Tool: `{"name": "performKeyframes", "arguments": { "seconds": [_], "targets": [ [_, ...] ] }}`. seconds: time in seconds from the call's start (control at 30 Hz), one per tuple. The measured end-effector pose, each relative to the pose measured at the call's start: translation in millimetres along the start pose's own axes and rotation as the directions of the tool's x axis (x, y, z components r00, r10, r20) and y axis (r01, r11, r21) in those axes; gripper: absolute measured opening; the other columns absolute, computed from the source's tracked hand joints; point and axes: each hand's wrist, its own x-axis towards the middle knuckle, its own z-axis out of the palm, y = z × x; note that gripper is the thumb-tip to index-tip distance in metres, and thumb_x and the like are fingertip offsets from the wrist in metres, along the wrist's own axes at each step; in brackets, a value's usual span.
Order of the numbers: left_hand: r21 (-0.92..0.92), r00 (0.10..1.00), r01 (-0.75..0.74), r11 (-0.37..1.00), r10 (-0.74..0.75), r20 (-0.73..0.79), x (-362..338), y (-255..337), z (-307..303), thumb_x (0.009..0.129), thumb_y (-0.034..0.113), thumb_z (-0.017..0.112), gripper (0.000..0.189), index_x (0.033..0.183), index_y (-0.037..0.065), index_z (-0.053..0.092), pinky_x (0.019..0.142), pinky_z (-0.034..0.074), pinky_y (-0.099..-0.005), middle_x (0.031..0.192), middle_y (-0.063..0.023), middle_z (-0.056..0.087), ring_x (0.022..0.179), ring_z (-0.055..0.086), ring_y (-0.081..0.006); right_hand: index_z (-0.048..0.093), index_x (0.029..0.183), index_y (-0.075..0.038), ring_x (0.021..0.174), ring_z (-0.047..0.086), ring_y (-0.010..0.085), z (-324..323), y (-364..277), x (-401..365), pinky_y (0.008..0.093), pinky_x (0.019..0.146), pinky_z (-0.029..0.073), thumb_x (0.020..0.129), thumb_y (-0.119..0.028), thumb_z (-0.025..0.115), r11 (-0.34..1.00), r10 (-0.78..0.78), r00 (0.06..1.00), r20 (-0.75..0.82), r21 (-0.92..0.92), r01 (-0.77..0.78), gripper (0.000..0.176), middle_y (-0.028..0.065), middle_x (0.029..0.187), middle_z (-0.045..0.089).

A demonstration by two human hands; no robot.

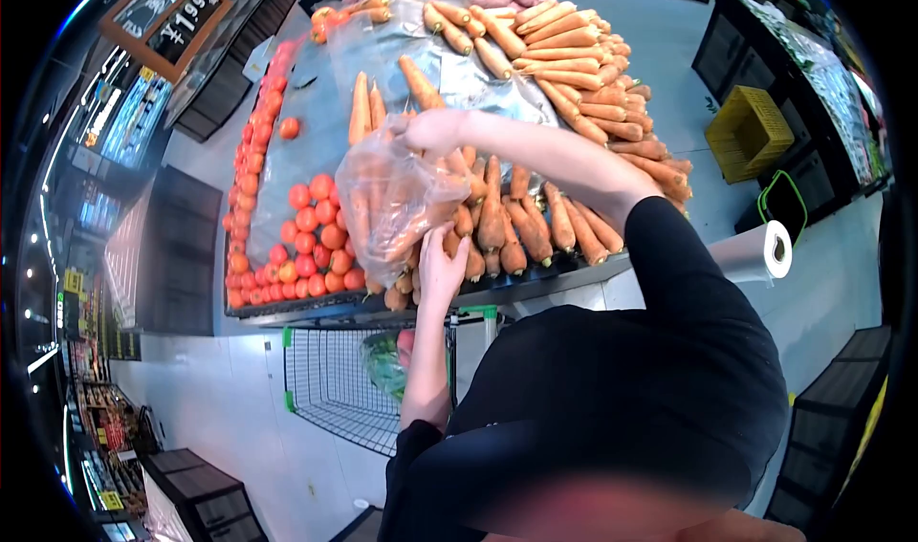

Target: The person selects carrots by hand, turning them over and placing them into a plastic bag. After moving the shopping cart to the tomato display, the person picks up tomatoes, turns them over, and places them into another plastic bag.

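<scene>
A clear plastic bag (397,193) with carrots in it lies over the near part of the carrot pile. My right hand (432,131) reaches across from the right and is closed on the bag's upper edge. Below it, my left hand (443,267) is at the lower right side of the bag, its thumb and fingers curled round a carrot (453,244) at the pile's near edge; the fingertips are partly hidden. More carrots (516,231) stand in a row to the right of my left hand.
Tomatoes (311,231) lie left of the bag. Stacked carrots (574,54) fill the stand's far right. Below the stand's edge is a wire shopping cart (330,370) holding bagged greens (382,365). A plastic bag roll (765,252) and yellow crate (749,133) are at right.
</scene>
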Motion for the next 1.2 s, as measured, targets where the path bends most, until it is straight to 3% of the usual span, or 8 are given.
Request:
{"name": "performKeyframes", "arguments": {
  "seconds": [0.2,0.43,0.53,0.63,0.73,0.77,1.0,1.2],
  "targets": [
    [-0.13,0.989,0.15,0.98,-0.146,0.041,6,10,-4,0.094,0.023,0.07,0.045,0.131,0.0,0.058,0.104,0.047,-0.0413,0.129,-0.0203,0.063,0.12,0.061,-0.033,0.057,0.128,-0.003,0.106,0.064,0.0385,-79,-49,-56,0.0477,0.085,0.054,0.075,-0.017,0.082,0.988,0.153,0.976,-0.154,0.017,-0.152,0.06,0.0162,0.118,0.063],
    [-0.468,0.959,0.267,0.842,-0.185,0.213,-11,27,6,0.1,0.014,0.065,0.033,0.129,-0.001,0.06,0.091,0.055,-0.0305,0.116,-0.014,0.072,0.105,0.07,-0.019,0.061,0.129,-0.009,0.104,0.066,0.0326,-52,-94,-201,0.0404,0.087,0.055,0.078,-0.024,0.085,0.854,0.5,0.699,-0.512,0.16,-0.494,0.058,0.0101,0.117,0.065],
    [-0.519,0.951,0.286,0.805,-0.171,0.259,-25,42,19,0.102,0.012,0.062,0.03,0.128,-0.002,0.061,0.091,0.054,-0.0287,0.113,-0.0117,0.074,0.104,0.069,-0.0151,0.063,0.128,-0.003,0.112,0.066,0.0232,-20,-125,-261,0.0357,0.092,0.054,0.073,-0.021,0.089,0.669,0.742,0.507,-0.438,0.527,-0.524,0.063,0.011,0.122,0.067],
    [-0.578,0.951,0.29,0.763,-0.16,0.265,-34,49,35,0.101,0.012,0.065,0.046,0.141,-0.003,0.049,0.092,0.054,-0.0289,0.117,-0.0132,0.071,0.105,0.068,-0.0157,0.06,0.132,0.001,0.112,0.065,0.0145,13,-157,-306,0.0305,0.097,0.054,0.079,-0.004,0.085,0.267,0.921,0.358,-0.153,0.917,-0.295,0.059,0.0067,0.119,0.067],
    [-0.664,0.953,0.29,0.689,-0.146,0.264,-38,53,49,0.098,0.009,0.069,0.069,0.154,-0.002,0.032,0.093,0.053,-0.0284,0.123,-0.0145,0.067,0.105,0.067,-0.0155,0.058,0.135,0.002,0.111,0.064,0.0129,24,-186,-327,0.0294,0.097,0.055,0.079,0.005,0.081,0.108,0.933,0.36,-0.02,0.968,-0.226,0.06,0.0049,0.122,0.064],
    [-0.685,0.939,0.334,0.648,-0.161,0.305,-38,61,46,0.096,0.004,0.07,0.063,0.15,-0.002,0.039,0.092,0.053,-0.0269,0.121,-0.012,0.067,0.103,0.066,-0.0139,0.058,0.135,0.002,0.111,0.064,0.0128,28,-192,-332,0.0292,0.096,0.055,0.079,0.005,0.082,0.067,0.926,0.378,0.013,0.978,-0.198,0.06,0.0047,0.123,0.064],
    [-0.629,0.932,0.347,0.695,-0.181,0.314,-45,70,26,0.089,-0.003,0.075,0.049,0.134,-0.004,0.056,0.092,0.053,-0.0261,0.121,-0.0105,0.068,0.103,0.066,-0.0116,0.063,0.134,-0.004,0.116,0.061,0.0125,19,-211,-326,0.0314,0.103,0.048,0.071,-0.002,0.089,0.302,0.912,0.395,-0.11,0.831,-0.468,0.068,0.0037,0.128,0.064],
    [-0.584,0.946,0.32,0.746,-0.211,0.248,-51,76,11,0.088,-0.003,0.076,0.048,0.132,-0.004,0.058,0.096,0.052,-0.0279,0.122,-0.0114,0.069,0.108,0.066,-0.0138,0.064,0.132,-0.005,0.126,0.058,0.0195,12,-200,-316,0.0356,0.108,0.045,0.073,-0.004,0.088,0.351,0.862,0.489,-0.135,0.854,-0.383,0.064,0.0083,0.133,0.064]
  ]
}}
